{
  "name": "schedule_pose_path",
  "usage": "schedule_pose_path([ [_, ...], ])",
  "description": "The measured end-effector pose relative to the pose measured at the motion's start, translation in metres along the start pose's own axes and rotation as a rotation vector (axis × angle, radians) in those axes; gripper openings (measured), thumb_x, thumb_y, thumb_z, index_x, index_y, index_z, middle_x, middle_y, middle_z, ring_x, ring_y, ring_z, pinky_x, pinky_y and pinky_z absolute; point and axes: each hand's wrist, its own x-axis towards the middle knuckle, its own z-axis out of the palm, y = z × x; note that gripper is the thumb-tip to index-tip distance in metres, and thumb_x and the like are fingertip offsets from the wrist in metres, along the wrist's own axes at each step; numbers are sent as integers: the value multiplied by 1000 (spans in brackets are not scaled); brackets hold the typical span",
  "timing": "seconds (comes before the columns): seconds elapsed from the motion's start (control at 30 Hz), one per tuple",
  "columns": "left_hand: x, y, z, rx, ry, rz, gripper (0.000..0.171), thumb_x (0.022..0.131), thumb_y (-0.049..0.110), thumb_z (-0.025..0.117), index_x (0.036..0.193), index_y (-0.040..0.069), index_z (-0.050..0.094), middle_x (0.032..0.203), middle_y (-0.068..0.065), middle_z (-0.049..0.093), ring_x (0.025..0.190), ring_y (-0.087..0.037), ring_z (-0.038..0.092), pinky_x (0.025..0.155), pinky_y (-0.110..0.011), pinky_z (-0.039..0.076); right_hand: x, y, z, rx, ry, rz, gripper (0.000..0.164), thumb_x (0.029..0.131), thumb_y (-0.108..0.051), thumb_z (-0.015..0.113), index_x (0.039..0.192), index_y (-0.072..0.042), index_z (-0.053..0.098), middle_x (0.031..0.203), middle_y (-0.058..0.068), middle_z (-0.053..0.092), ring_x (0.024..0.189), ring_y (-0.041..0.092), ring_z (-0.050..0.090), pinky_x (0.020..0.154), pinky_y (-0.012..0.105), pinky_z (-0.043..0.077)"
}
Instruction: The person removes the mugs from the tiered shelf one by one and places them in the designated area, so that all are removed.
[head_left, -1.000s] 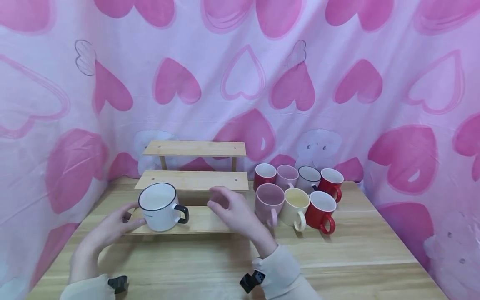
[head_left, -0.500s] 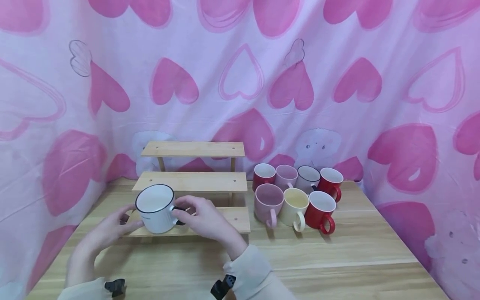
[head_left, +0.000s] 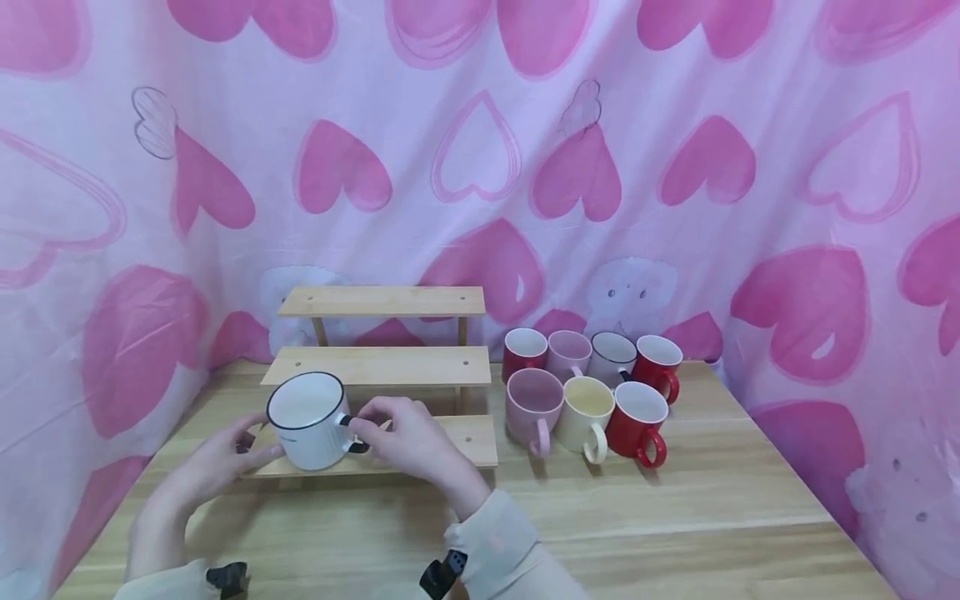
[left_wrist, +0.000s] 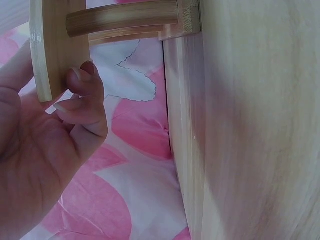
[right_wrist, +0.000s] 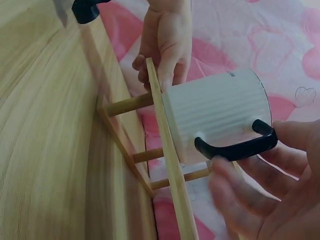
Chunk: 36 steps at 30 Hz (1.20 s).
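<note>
A white enamel-style mug with a black rim (head_left: 306, 442) stands upright on the left part of the lowest tier of a wooden shelf (head_left: 457, 433). My right hand (head_left: 412, 437) pinches its black handle (right_wrist: 237, 150) from the right, thumb and fingertips at the handle. At the left end of that tier, my left hand (head_left: 213, 462) holds the board (left_wrist: 45, 60), its fingers curled under the edge in the left wrist view. In the right wrist view its thumb lies on the board close to the mug's base.
Right of the shelf, several mugs stand in two rows: pink (head_left: 534, 408), cream (head_left: 585, 421) and red (head_left: 630, 425) in front, others behind. The shelf's middle tier (head_left: 382, 365) and top tier (head_left: 382, 300) rise behind. A heart-patterned cloth (head_left: 480, 150) hangs around the table (head_left: 600, 517).
My right hand has come left from the space above the shelf to the mug's handle and grips it. The left hand stays at the shelf's left end, and the mug keeps its spot.
</note>
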Motion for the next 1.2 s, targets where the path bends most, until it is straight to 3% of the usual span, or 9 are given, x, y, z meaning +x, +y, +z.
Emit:
schedule_pose_path([
  [0.17, -2, -2, -1, -39, -18, -20, 73, 96, 32, 64, 145, -8, 29, 109, -22, 55, 102, -35, 54, 73, -39, 50, 0, 3, 7, 100, -14, 22, 18, 96, -26, 64, 94, -9, 70, 82, 5, 68, 59, 18, 66, 56, 29, 55],
  [0.3, -3, -3, 1, -32, -21, -28, 73, 95, 34, 64, 145, -7, 30, 109, -20, 55, 101, -33, 54, 73, -38, 49, -1, 6, 11, 112, 18, 28, 18, 97, -25, 64, 93, -9, 71, 83, 5, 69, 57, 14, 64, 55, 27, 54],
  [0.63, -2, 0, 5, -25, -8, -15, 75, 95, 38, 64, 146, -5, 31, 119, -31, 52, 112, -45, 50, 79, -47, 50, -7, 4, 13, 120, 85, 26, 19, 96, -27, 64, 90, -11, 71, 72, 8, 67, 53, 14, 63, 48, 27, 48],
  [0.8, -2, 2, 5, -31, -19, -32, 75, 95, 42, 63, 147, -2, 32, 130, -41, 44, 123, -53, 41, 86, -56, 47, -13, 0, 5, 145, 109, 16, 19, 96, -28, 64, 90, -11, 71, 70, 7, 66, 54, 16, 62, 52, 30, 52],
  [1.03, 1, 4, 1, -25, -27, -32, 76, 95, 44, 62, 147, -1, 32, 127, -37, 46, 119, -49, 44, 81, -49, 50, -25, -6, -17, 181, 182, -68, 20, 97, -23, 63, 97, -5, 70, 79, 12, 65, 56, 18, 63, 56, 37, 56],
  [1.2, -2, 4, -1, -27, -23, -35, 75, 95, 43, 62, 148, -1, 31, 127, -36, 46, 117, -48, 46, 81, -48, 50, -32, -12, -32, 198, 236, -78, 19, 97, -18, 63, 98, -1, 70, 82, 18, 66, 58, 26, 64, 58, 47, 56],
])
